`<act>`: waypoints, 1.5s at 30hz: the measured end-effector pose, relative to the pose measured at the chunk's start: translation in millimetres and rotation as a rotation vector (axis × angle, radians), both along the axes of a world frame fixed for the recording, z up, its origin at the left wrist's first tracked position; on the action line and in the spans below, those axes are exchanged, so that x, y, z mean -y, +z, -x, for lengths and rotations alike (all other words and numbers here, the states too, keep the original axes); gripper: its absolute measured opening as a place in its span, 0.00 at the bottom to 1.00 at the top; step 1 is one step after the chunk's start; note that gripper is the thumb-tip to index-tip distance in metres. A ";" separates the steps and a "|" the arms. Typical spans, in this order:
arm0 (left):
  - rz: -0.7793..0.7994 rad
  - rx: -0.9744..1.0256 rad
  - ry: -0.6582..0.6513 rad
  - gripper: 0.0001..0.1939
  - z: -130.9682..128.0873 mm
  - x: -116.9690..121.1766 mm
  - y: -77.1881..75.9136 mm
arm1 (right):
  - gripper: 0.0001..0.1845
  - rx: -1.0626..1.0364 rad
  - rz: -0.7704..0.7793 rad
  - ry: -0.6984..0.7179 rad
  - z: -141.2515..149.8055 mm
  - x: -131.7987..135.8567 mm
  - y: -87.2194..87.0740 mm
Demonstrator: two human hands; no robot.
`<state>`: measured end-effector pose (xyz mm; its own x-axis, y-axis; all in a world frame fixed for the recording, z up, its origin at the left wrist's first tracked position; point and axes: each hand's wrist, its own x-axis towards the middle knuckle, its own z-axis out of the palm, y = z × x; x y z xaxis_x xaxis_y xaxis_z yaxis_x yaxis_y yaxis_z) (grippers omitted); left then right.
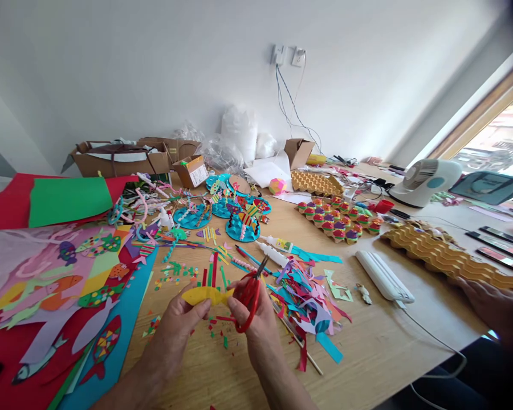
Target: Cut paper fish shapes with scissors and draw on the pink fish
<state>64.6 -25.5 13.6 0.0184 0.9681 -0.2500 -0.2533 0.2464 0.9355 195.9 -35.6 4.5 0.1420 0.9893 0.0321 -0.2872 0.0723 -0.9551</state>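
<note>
Between the thumb and fingers of my left hand (173, 324) is a yellow paper fish (202, 295), lying sideways above the table. My right hand (260, 326) is closed round scissors (251, 299) with red handles, their dark blades pointing up and away from the fish. The thumb and fingers of that hand are also at the fish's tail end; whether they pinch it I cannot tell. Under and beyond the hands lie red and green paper strips (214, 270) and small paper bits (225, 341). A heap of coloured paper scraps (310, 299) spreads to the right.
At left, paper sheets (143, 296) carry several cut fish. Blue decorated discs (243, 229), glue bottles (273, 254) and cardboard boxes (122, 162) stand farther back. Rightward are painted egg trays (340, 219), a white power strip (382, 277), a fan (425, 181) and another person's hand (481, 299).
</note>
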 end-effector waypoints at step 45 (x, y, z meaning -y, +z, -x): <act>-0.030 -0.117 -0.148 0.07 -0.8 7.0 12.9 | 0.14 0.058 0.013 0.160 9.6 5.4 7.0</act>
